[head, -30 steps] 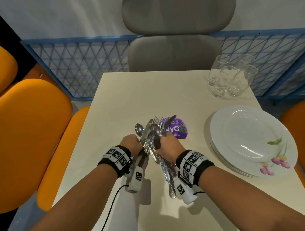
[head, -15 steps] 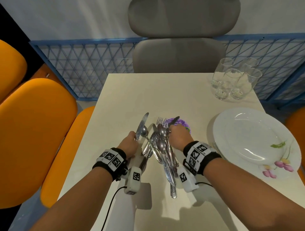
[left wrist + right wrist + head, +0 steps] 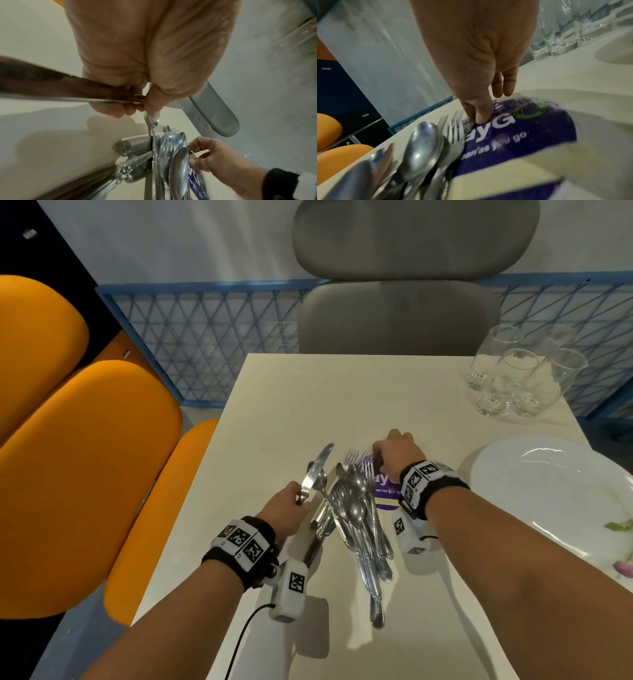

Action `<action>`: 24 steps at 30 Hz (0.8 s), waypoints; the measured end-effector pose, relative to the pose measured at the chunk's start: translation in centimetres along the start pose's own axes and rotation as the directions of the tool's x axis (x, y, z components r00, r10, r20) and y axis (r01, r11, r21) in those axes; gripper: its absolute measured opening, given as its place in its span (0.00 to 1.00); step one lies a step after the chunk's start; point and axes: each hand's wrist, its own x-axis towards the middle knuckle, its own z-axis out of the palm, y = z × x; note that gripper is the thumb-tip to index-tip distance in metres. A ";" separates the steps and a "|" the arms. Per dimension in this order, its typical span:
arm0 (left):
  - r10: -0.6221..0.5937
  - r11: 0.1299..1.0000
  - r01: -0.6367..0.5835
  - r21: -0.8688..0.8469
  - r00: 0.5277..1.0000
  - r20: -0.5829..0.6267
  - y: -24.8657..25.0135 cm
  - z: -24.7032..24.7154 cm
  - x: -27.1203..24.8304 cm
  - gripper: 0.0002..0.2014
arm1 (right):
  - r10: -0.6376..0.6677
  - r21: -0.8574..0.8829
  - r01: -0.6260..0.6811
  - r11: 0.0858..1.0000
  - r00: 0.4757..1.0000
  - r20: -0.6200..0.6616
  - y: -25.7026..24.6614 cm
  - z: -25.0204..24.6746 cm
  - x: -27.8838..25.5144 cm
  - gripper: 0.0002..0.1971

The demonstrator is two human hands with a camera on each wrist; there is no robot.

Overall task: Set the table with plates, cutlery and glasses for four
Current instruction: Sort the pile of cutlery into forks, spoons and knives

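Left hand [image 3: 286, 510] grips a knife [image 3: 317, 467] near the table's [image 3: 342, 392] left edge; right hand [image 3: 399, 451] pinches cutlery [image 3: 356, 508] mid-table; glasses [image 3: 513, 378] crowd the far right corner.

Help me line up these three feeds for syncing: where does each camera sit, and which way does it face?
Head: worn on the head, looking forward and down at the table; both forearms, left hand and right hand show.
Left wrist: looks along the left hand, which grips a knife, toward the cutlery pile.
Right wrist: looks along the right hand, fingers down on the purple sticker.
Shared: all three show the cutlery pile and the sticker.
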 end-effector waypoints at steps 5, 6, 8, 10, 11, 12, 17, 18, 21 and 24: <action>-0.004 0.998 0.005 -0.060 1.000 0.024 0.4 0.1 -0.1 0.11 | -0.035 -0.032 0.038 0.999 0.995 0.092 0.6 -0.9 0.8 0.08; -0.012 0.998 0.015 -0.066 0.999 0.033 0.4 0.1 -0.1 0.12 | -0.039 -0.010 0.040 0.999 0.994 0.106 0.7 -1.0 0.9 0.08; -0.014 0.998 0.016 -0.056 0.999 0.033 0.4 0.2 0.2 0.13 | -0.041 0.041 0.036 0.999 0.990 0.135 0.9 -1.4 1.1 0.07; -0.001 0.999 0.002 -0.038 1.000 0.023 0.3 0.5 0.6 0.13 | -0.044 0.089 0.030 0.996 0.987 0.155 1.2 -1.8 1.2 0.05; 0.004 0.999 -0.004 -0.036 1.000 0.020 0.3 0.6 0.8 0.13 | -0.049 0.114 0.031 0.993 0.986 0.158 1.4 -1.9 1.2 0.05; 0.007 0.999 -0.006 -0.037 1.000 0.022 0.4 0.7 1.0 0.13 | -0.060 0.142 0.037 0.989 0.985 0.159 1.6 -2.0 1.3 0.06; 0.026 0.999 -0.027 0.022 0.999 0.022 0.6 1.3 1.9 0.06 | -0.122 0.257 0.081 0.963 0.981 0.149 2.2 -1.9 1.1 0.08; 0.032 0.999 -0.033 0.037 0.999 0.022 0.7 1.3 2.0 0.06 | -0.136 0.261 0.093 0.961 0.979 0.151 2.3 -2.0 1.1 0.07; 0.042 0.996 -0.043 0.081 0.999 0.022 0.9 1.4 2.3 0.05 | -0.155 0.303 0.096 0.948 0.972 0.176 2.7 -2.6 0.9 0.07; 0.051 0.995 -0.052 0.085 0.999 0.017 0.8 1.5 2.6 0.06 | -0.162 0.357 0.081 0.930 0.966 0.203 3.2 -3.5 1.0 0.06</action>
